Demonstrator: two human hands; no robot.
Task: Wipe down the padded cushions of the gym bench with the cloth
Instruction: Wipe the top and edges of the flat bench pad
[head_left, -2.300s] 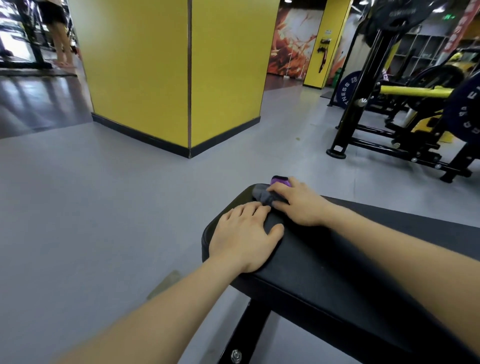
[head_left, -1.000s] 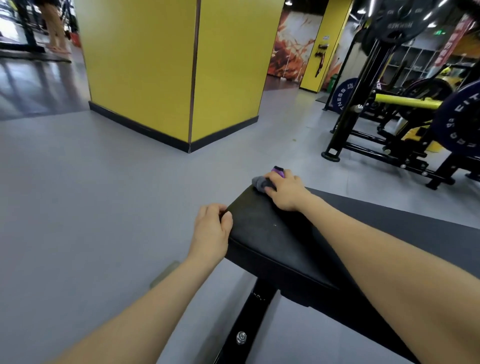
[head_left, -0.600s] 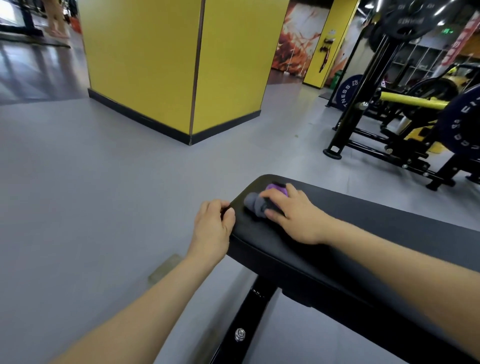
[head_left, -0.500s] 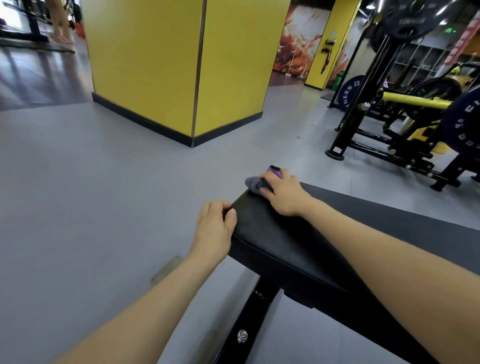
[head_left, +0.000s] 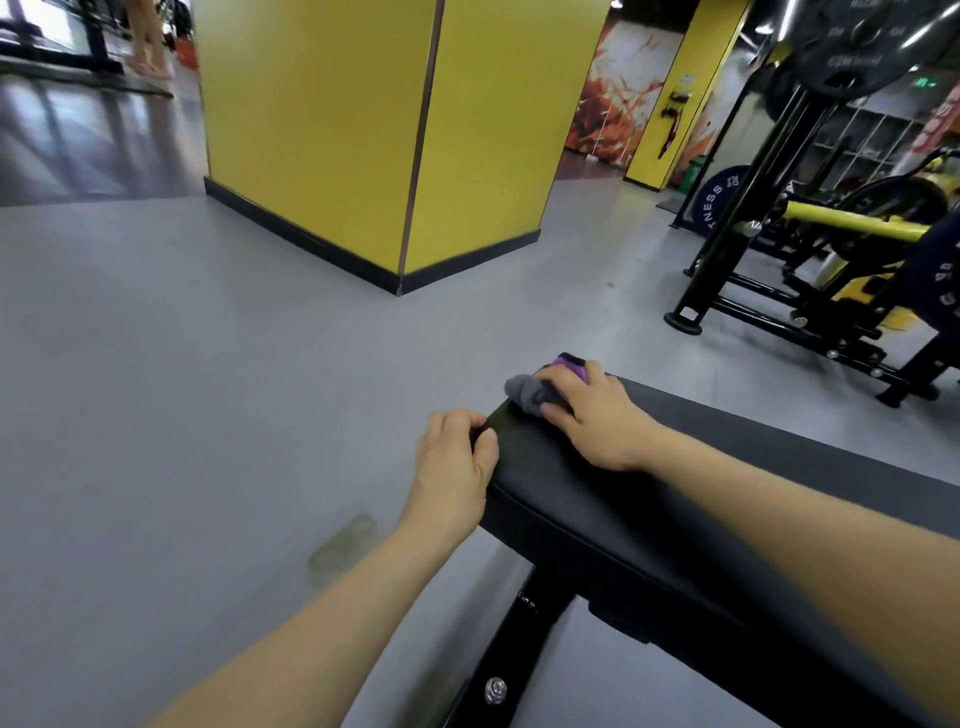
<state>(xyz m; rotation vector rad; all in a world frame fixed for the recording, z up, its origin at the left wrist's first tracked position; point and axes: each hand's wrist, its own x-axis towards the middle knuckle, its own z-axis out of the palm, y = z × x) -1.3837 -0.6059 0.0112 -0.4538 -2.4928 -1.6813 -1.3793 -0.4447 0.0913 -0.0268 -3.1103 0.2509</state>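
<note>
Wiping is mid-way, I judge: my right hand (head_left: 597, 415) works the end of the black bench pad (head_left: 597, 519); the long stretch running off toward 4 o'clock looks left to do. Nearest, my left hand (head_left: 454, 462) curls over the pad's end corner, bracing it. Past it at 1 o'clock, my right hand's fingers press down over the bunched grey and purple cloth (head_left: 535, 387) at the pad's far corner. Half a second back the hands sat about the same; 0.6 s ago the cloth lay further in from that corner. Yellow pillar (head_left: 374, 130) beyond, 12 o'clock.
</note>
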